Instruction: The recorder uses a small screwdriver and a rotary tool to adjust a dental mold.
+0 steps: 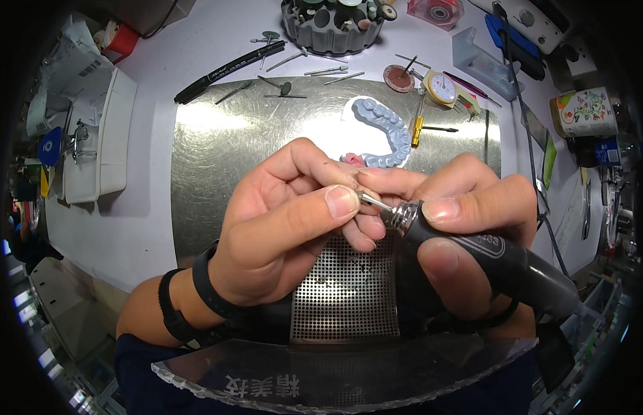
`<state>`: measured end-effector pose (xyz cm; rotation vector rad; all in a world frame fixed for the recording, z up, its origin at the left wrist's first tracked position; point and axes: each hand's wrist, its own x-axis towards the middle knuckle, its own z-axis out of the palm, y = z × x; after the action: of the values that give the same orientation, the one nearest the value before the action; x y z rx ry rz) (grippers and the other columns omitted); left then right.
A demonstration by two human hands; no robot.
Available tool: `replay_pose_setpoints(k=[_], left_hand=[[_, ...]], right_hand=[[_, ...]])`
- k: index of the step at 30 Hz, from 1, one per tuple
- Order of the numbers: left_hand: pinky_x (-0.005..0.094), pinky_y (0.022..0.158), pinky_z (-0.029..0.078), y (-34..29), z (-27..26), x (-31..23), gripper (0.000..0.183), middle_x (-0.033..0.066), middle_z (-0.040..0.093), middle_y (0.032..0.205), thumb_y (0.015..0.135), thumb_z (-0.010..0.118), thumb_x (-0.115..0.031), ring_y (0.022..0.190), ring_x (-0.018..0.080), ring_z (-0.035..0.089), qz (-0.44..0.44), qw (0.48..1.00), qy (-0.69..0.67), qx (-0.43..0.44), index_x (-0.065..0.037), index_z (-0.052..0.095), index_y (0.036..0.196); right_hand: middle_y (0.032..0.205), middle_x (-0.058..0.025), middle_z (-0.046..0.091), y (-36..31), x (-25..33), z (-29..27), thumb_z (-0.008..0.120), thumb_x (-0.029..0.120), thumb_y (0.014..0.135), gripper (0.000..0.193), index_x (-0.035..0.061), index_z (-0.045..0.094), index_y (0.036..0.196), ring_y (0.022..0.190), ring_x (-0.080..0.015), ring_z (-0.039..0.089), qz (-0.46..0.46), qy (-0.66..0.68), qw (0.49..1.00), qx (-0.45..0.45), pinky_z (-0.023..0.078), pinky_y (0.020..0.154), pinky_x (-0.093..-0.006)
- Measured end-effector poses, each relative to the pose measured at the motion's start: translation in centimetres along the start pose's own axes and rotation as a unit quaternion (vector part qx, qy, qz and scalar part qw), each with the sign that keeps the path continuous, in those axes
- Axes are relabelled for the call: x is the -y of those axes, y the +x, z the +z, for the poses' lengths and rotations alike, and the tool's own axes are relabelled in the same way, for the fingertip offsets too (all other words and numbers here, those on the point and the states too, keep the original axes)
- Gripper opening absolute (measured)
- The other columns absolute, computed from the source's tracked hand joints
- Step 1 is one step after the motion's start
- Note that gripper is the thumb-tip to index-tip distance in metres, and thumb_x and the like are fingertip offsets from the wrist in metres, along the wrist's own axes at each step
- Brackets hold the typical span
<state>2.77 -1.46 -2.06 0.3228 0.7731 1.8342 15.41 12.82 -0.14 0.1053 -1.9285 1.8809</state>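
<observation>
Gripping a handpiece point(502, 264) in the right hand point(498, 200), with fingers closed round its dark body, just this side of a dental model point(400, 135). Pointing its bur point(381, 205) toward the left hand point(273, 221), with fingers pinched together; impossible to tell what between. Best to brace hand against hand, touch lightly, and keep fingertips clear.

With my forearms point(145, 308) angled inward, my left hand point(276, 225) pinches thumb against curled fingers, while my right hand point(477, 207) grips between thumb and fingers, fingertips close beside the left's.
</observation>
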Motion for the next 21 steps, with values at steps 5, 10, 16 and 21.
replay_pose_setpoints(k=[5,10,16,21], left_hand=[[0.0276,0.070,0.050,0.14,0.15,-0.11,0.005,0.0139,0.063,0.083,0.090,0.052,-0.007,0.071,0.0164,0.060,-0.009,1.000,0.003,-0.010,-0.004,0.048,0.088],[0.0276,0.070,0.050,0.13,0.14,-0.07,0.006,0.0134,0.063,0.084,0.089,0.052,-0.008,0.071,0.0158,0.061,-0.002,1.000,0.007,-0.011,-0.004,0.048,0.089],[0.0263,0.068,0.049,0.05,0.39,-0.16,0.006,0.0141,0.065,0.085,0.089,0.052,-0.009,0.070,0.0151,0.060,-0.012,1.000,0.007,-0.025,-0.004,0.048,0.089],[0.0258,0.066,0.049,0.06,-0.32,0.04,0.006,0.0148,0.065,0.086,0.089,0.052,-0.008,0.069,0.0152,0.060,0.001,1.000,0.003,0.009,-0.004,0.048,0.090]], right_hand=[[0.089,-0.0099,0.048,0.00,-0.08,0.14,0.060,0.017,0.092,0.026,0.0081,0.042,0.109,0.097,-0.0331,0.063,-0.012,-0.003,1.000,-0.010,0.043,0.101,-0.0570],[0.089,-0.0099,0.048,0.12,-0.14,-0.02,0.060,0.018,0.093,0.026,0.0082,0.042,0.109,0.096,-0.0318,0.063,-0.012,0.002,1.000,-0.002,0.043,0.101,-0.0563],[0.090,-0.0100,0.048,0.02,-0.16,0.11,0.060,0.018,0.093,0.026,0.0083,0.042,0.109,0.096,-0.0313,0.062,-0.005,0.013,1.000,-0.013,0.043,0.102,-0.0561],[0.090,-0.0103,0.048,0.00,-0.16,0.27,0.060,0.018,0.093,0.027,0.0084,0.042,0.109,0.095,-0.0306,0.062,-0.003,0.016,1.000,-0.008,0.042,0.102,-0.0564]])
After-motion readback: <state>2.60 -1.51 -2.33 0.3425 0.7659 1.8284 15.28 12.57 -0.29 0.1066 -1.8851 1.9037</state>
